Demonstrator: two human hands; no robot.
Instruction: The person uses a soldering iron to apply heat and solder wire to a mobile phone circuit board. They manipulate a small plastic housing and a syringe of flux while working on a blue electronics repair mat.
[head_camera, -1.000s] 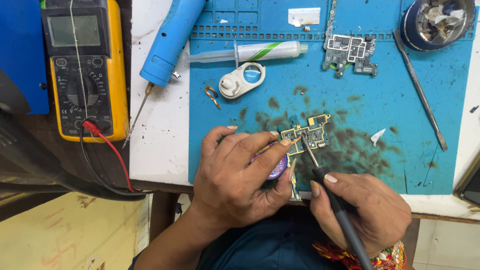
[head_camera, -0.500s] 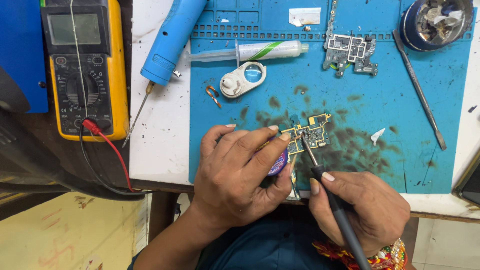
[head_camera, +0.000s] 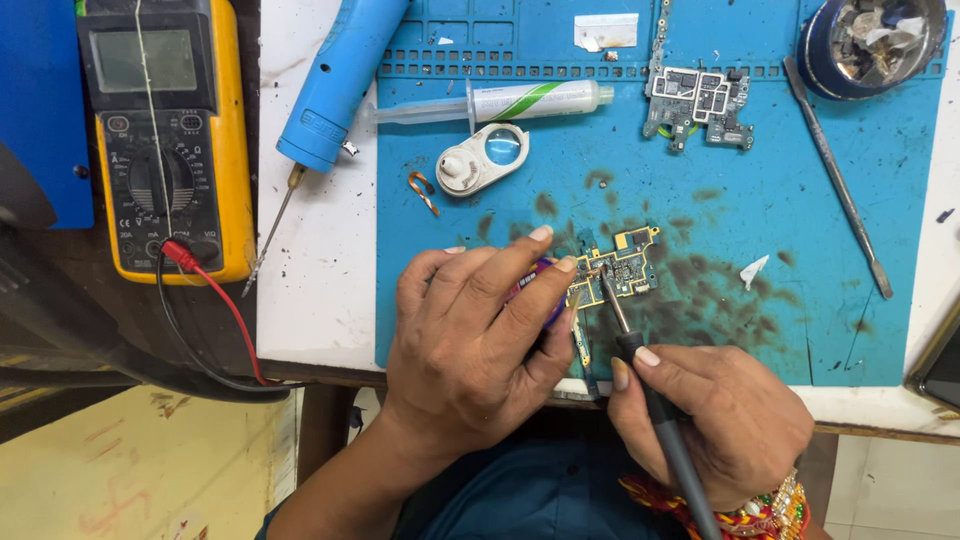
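A small circuit board (head_camera: 622, 270) with gold shields lies on the blue work mat (head_camera: 820, 240). My left hand (head_camera: 475, 335) is curled over its left end, fingers pinching a small purple object (head_camera: 540, 280) against the board's edge. My right hand (head_camera: 715, 415) grips a black soldering iron (head_camera: 650, 400), whose tip touches the board near its left side. The iron's handle runs down past my wrist and out of view.
A yellow multimeter (head_camera: 165, 140) with red and black leads sits at the left. A blue hot-air tool (head_camera: 335, 85), a syringe (head_camera: 500, 103), a white magnifier loupe (head_camera: 482, 160), a second circuit board (head_camera: 697, 105), a metal pry tool (head_camera: 838, 190) and a round tin (head_camera: 868, 40) lie beyond.
My left hand has shifted slightly on the board and the iron tip has stayed on it. Little else differs.
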